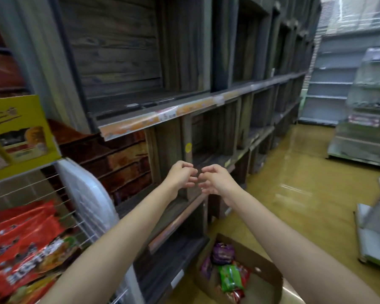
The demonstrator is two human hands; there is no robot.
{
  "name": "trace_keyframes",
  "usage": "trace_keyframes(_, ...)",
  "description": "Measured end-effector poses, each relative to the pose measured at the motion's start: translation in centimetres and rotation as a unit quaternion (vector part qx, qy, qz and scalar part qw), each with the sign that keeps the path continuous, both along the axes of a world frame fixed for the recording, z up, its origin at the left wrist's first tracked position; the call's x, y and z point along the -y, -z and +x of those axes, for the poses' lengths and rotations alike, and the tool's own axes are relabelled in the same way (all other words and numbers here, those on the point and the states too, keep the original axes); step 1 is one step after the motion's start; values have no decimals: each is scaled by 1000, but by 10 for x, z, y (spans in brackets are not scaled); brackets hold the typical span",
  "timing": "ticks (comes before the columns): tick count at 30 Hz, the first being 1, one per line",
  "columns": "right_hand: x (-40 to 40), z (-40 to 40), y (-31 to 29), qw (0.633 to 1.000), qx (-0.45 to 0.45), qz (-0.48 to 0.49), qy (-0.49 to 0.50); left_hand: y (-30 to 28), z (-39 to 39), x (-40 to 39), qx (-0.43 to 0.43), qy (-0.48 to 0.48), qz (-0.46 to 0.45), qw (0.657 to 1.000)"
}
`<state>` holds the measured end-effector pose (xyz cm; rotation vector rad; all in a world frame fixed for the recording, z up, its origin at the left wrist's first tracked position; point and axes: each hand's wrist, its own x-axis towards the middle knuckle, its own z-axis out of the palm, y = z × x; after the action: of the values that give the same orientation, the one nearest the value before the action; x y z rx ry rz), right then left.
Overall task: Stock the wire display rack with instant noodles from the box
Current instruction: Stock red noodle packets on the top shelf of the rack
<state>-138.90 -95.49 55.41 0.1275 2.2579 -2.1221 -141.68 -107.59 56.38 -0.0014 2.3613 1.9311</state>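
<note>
My left hand (181, 175) and right hand (215, 181) loosely curled, holding nothing, fingertips nearly meeting | noodle box (270, 273) below them | wire rack (83, 227) to their left

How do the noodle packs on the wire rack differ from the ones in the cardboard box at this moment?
The packs on the wire rack are mostly red and lie at the left, raised off the floor; the packs in the cardboard box are mixed purple, green and red, down on the floor at lower right. The rack packs spread over a wide area; the box packs huddle in one corner. Both sets are untouched: the left hand and right hand hold nothing.
</note>
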Motion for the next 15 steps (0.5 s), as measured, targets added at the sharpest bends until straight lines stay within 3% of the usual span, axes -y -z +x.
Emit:
trace_keyframes(7, -106, 3, 17, 999, 18, 1, 45, 20, -7, -101, 12, 33, 10, 999)
trace_keyframes(15, -166, -8, 59, 995, 74, -3, 72, 64, -38, -153, 62, 91, -58, 992)
